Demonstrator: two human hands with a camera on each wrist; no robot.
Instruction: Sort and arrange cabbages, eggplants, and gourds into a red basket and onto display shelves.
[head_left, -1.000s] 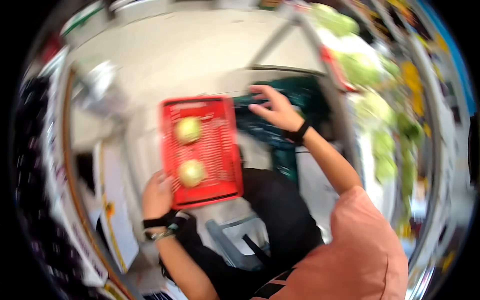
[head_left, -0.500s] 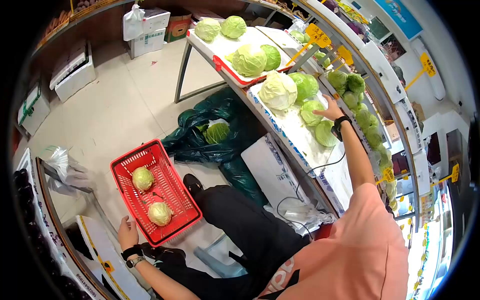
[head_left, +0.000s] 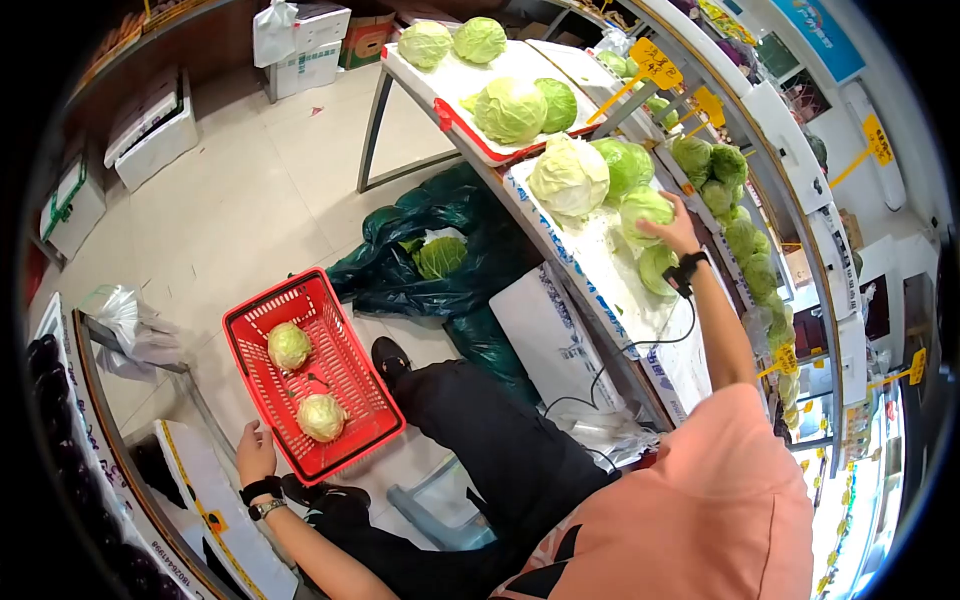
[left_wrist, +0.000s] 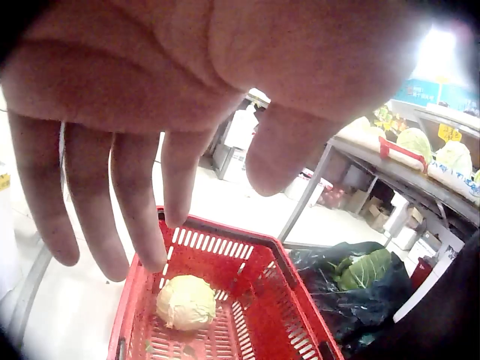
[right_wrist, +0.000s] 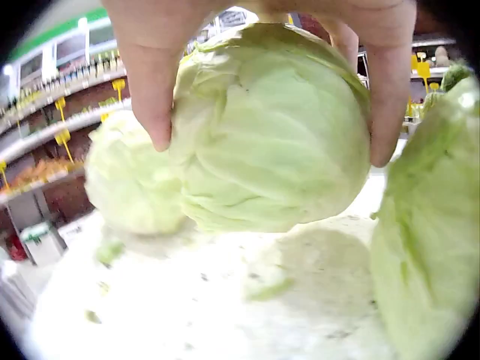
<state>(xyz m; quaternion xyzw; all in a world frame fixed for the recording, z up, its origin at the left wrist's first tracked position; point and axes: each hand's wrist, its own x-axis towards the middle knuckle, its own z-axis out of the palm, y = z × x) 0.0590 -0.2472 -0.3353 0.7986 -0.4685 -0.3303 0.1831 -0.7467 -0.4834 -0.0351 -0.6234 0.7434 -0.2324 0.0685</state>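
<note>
My right hand (head_left: 676, 230) grips a pale green cabbage (right_wrist: 274, 142) over the white foam tray on the stand, thumb and fingers spread round its sides. In the right wrist view the cabbage has a shadow on the white surface below it. Other cabbages flank it, a large whitish one (head_left: 569, 176) and a greener one (head_left: 657, 269) nearest the wrist. Low on the left, my left hand (head_left: 256, 455) is beside the red basket (head_left: 384, 436), fingers extended and holding nothing. Inside the basket lie two round cabbages, one farther (head_left: 289, 346) and one nearer (head_left: 321, 418).
A dark green plastic bag (head_left: 400, 298) with leafy greens lies on the floor under the stand. A white box (head_left: 545, 335) leans by the stand, with a black cable near it. Blue-grey stool (head_left: 415, 510) between the legs; shelving (head_left: 100, 400) at left.
The right hand has gone from above the floor to the cabbage tray and now grips a cabbage there. The basket has come down beside the legs, and the left hand has left its rim.
</note>
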